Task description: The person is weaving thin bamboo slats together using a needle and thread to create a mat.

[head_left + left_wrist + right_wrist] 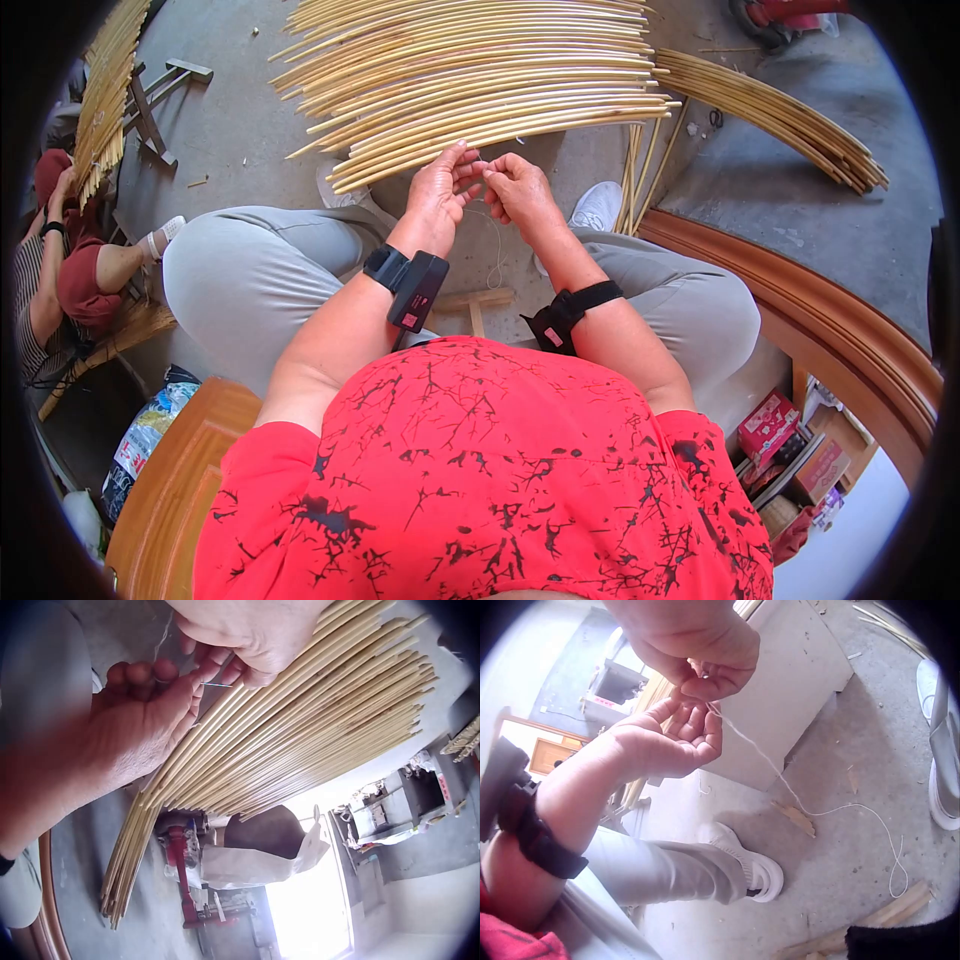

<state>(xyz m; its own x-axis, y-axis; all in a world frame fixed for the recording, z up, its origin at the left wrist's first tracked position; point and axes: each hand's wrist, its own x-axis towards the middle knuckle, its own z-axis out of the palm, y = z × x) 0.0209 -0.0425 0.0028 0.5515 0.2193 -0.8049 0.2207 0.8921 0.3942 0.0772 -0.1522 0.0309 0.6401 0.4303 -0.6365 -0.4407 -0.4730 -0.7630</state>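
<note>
Both hands meet in front of the body, at the near edge of a wide row of thin bamboo sticks (480,70). My right hand (522,193) pinches a thin needle (216,685) between thumb and finger, its point sticking out over the sticks in the left wrist view. Palm up, my left hand (440,195) has its fingers curled in against the right fingertips and holds the white thread (761,754) there. From the fingertips the thread hangs down in a long curve and ends in a loop near the floor.
A separate stick bundle (780,125) lies at the right, beyond a brown wooden rail (800,290). Another person (70,240) sits at the far left beside more sticks (105,90). Below the hands is a piece of wood (475,300). Boxes (770,428) stand at lower right.
</note>
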